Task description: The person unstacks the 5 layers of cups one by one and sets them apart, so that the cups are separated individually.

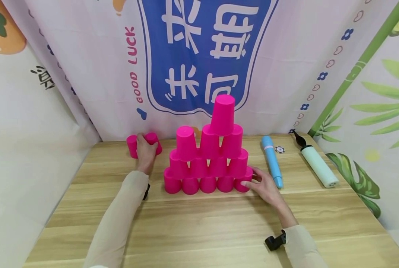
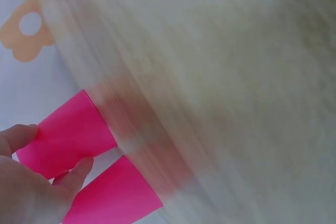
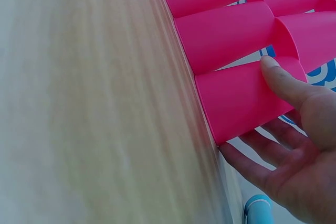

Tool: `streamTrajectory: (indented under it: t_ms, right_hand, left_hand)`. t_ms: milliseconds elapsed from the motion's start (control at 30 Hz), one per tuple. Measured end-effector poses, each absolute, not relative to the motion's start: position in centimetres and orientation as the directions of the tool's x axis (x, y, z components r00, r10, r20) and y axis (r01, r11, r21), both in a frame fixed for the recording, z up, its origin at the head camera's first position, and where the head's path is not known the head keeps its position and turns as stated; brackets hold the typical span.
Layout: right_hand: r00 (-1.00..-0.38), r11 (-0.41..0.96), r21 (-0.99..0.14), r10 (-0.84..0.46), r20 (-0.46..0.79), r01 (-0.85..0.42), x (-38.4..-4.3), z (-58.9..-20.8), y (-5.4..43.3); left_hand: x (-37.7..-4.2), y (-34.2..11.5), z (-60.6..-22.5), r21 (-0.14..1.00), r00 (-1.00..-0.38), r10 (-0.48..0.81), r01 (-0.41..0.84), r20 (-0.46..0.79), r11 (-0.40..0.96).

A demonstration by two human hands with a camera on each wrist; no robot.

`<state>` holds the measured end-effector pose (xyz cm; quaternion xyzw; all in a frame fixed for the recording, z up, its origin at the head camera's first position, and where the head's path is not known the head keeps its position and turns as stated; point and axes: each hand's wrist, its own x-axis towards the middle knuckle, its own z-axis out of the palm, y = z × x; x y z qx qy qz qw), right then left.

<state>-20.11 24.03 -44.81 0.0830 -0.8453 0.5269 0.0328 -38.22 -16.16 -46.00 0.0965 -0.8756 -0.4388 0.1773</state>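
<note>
At the back left, two upside-down pink cups stand side by side. My left hand (image 1: 145, 150) grips the right cup (image 2: 71, 132) of this pair, its thumb and fingers on opposite sides. The fingers come between it and the left cup (image 1: 132, 147). A tiered tower of upside-down pink cups (image 1: 207, 163) rises mid-table, with a single top cup (image 1: 223, 115) bridging two below. Low at the tower's right end, my right hand (image 1: 264, 188) holds the corner cup (image 3: 241, 100). The thumb lies across its front while the fingers reach round behind.
A blue tube-shaped object (image 1: 272, 160) lies right of the tower, beside a small round chip (image 1: 279, 149). Farther right is a pale green hand pump (image 1: 318, 163) with a black nozzle. A printed cloth (image 1: 112, 85) hangs along the table's back edge.
</note>
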Motion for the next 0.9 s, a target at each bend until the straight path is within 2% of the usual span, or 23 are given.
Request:
streamTrajectory:
  t_ms: [100, 300, 500, 667, 800, 900]
  right_hand:
    - [-0.984, 0.422, -0.889, -0.112, 0.142, -0.176, -20.2, -45.0, 24.0]
    - [-0.983, 0.428, -0.885, -0.101, 0.155, -0.183, -21.5, -47.8, 25.0]
    - [-0.982, 0.429, -0.884, -0.104, 0.155, -0.185, -21.6, -48.0, 25.1]
    - [-0.982, 0.428, -0.885, -0.106, 0.156, -0.186, -21.7, -47.7, 25.2]
    - [-0.981, 0.431, -0.881, -0.103, 0.164, -0.193, -21.8, -47.5, 25.2]
    - [-0.98, 0.435, -0.879, -0.109, 0.164, -0.196, -21.7, -47.6, 25.3]
  left_hand:
    - [-38.1, -16.4, -46.0, 0.802, -0.921, -0.324, -0.023, 0.215, 0.596]
    - [-37.8, -16.7, -45.9, 0.784, -0.934, -0.3, -0.034, 0.196, 0.62]
    - [-37.2, -16.8, -45.0, 0.788, -0.95, -0.265, -0.035, 0.165, 0.615]
    - [-36.9, -16.8, -42.8, 0.75, -0.934, -0.181, 0.122, 0.309, 0.65]
    - [-36.5, -16.5, -40.2, 0.693, -0.875, -0.13, 0.27, 0.467, 0.669]
    - [-35.7, -15.6, -37.4, 0.686, -0.838, -0.117, 0.347, 0.533, 0.639]
